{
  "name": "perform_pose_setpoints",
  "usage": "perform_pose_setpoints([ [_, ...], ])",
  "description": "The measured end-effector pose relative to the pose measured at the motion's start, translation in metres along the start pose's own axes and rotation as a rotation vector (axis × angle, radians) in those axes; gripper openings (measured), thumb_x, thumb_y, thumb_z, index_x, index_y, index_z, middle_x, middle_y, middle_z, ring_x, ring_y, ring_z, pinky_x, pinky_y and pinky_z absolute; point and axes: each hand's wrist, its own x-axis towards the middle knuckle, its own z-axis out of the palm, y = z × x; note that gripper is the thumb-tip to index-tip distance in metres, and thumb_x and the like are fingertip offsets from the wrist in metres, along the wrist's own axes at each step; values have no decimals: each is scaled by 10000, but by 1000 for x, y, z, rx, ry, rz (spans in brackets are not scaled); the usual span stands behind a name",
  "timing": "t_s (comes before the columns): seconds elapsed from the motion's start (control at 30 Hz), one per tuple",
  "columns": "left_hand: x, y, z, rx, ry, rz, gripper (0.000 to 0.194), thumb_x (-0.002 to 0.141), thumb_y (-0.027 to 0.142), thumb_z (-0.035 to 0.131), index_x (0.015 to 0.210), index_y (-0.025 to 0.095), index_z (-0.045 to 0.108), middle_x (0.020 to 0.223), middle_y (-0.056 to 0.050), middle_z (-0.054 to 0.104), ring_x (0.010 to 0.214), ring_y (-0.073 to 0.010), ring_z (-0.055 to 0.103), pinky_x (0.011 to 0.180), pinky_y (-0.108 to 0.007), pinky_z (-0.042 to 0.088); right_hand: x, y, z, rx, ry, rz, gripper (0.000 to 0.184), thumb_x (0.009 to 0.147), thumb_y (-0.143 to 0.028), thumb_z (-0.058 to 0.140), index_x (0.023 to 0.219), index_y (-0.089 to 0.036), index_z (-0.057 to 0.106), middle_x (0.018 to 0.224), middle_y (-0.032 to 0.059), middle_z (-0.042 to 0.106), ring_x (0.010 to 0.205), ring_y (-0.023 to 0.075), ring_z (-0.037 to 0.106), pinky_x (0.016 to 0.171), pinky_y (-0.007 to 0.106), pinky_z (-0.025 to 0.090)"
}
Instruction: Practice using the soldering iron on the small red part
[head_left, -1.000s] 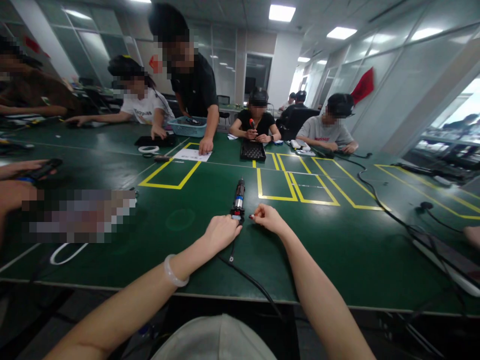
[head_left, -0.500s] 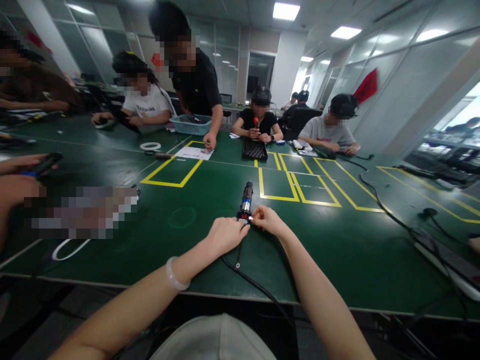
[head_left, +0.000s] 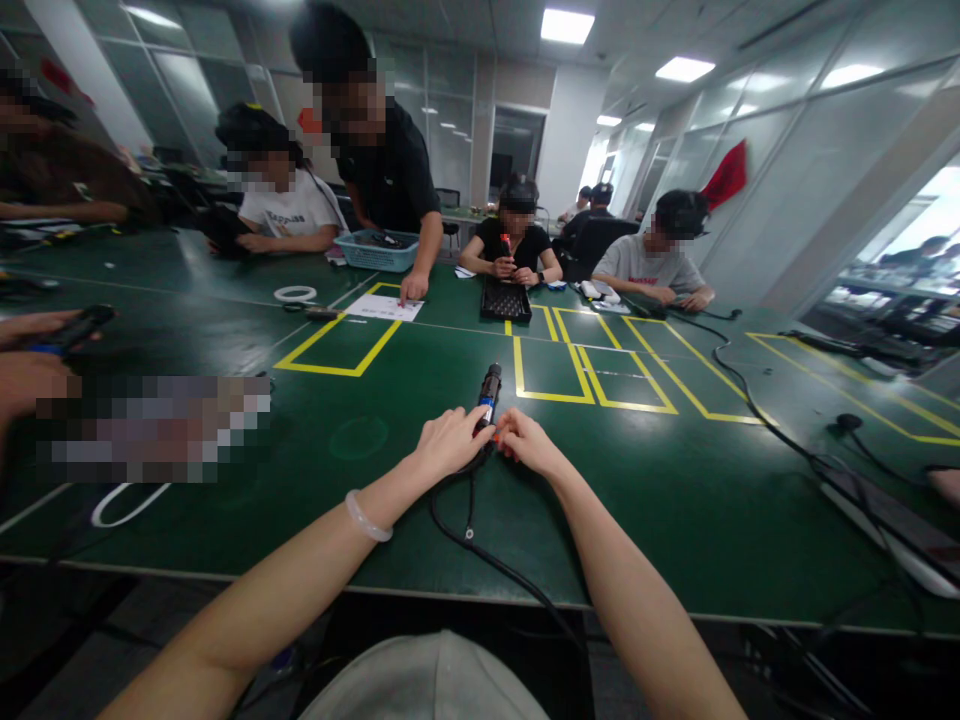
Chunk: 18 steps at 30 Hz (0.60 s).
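On the green table in front of me lies a slim black cylindrical device [head_left: 492, 384] with a blue band, its far end pointing away from me. My left hand [head_left: 450, 442] is closed around its near part, with the thumb and fingers on the body. Right beside it, my right hand [head_left: 527, 440] pinches at the device's near right side. A bit of orange-red shows at those fingertips; whether it is a loose piece or part of the device, I cannot tell. From below my left hand a black cable [head_left: 510, 574] with a small ring terminal [head_left: 469, 534] beside it runs toward the table's front edge.
Yellow tape rectangles [head_left: 555, 396] mark the table beyond my hands. Co-workers sit and stand around it, near a blue basket [head_left: 379, 255], a white sheet [head_left: 381, 307] and a black tray [head_left: 505, 300]. A thick cable [head_left: 739, 375] and a power strip [head_left: 885, 535] lie right.
My right hand has come leftward against the device. My left hand has slid farther up its body and now covers the near end, where red and silver parts showed before.
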Motion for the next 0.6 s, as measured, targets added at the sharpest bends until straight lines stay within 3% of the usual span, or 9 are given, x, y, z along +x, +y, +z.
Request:
perform_pose_setpoints([
  [0.13, 0, 2, 6, -70, 101, 31, 571, 875, 631, 365, 1357, 341, 463, 1314, -111, 469, 1169, -289, 491, 860, -412, 487, 2, 5, 0, 24, 7, -24, 183, 739, -88, 409, 881, -200, 440, 631, -52, 581, 511, 85, 527, 488, 173, 408],
  [0.23, 6, -2, 12, -142, 54, 96, 543, 858, 636, 408, 1333, 386, 491, 1505, -63, 285, 1316, -313, 365, 953, -461, 449, 3, 9, -1, 55, 0, -34, 210, 722, -86, 409, 895, -201, 439, 634, -54, 564, 535, 90, 535, 489, 170, 404],
  [0.3, 10, -4, 16, -179, 1, 138, 509, 843, 635, 440, 1273, 388, 551, 1540, -32, 245, 1352, -308, 335, 1008, -465, 413, 4, 11, -1, 86, -9, -24, 254, 704, -76, 394, 920, -200, 444, 646, -51, 566, 542, 91, 539, 479, 166, 400],
  [0.47, 15, 0, 23, -190, 10, 135, 382, 855, 536, 471, 1123, 321, 637, 1531, -26, 278, 1252, -272, 472, 981, -426, 441, 6, 15, 0, 110, 41, 18, 243, 702, -94, 376, 908, -205, 442, 595, -60, 549, 484, 94, 505, 430, 164, 387],
  [0.6, 11, 2, 21, -160, 15, 115, 299, 831, 444, 518, 1058, 294, 641, 1531, -20, 274, 1118, -252, 553, 910, -416, 473, 7, 17, -2, 118, 56, 22, 240, 695, -111, 389, 908, -206, 444, 670, -37, 606, 496, 98, 526, 403, 165, 385],
])
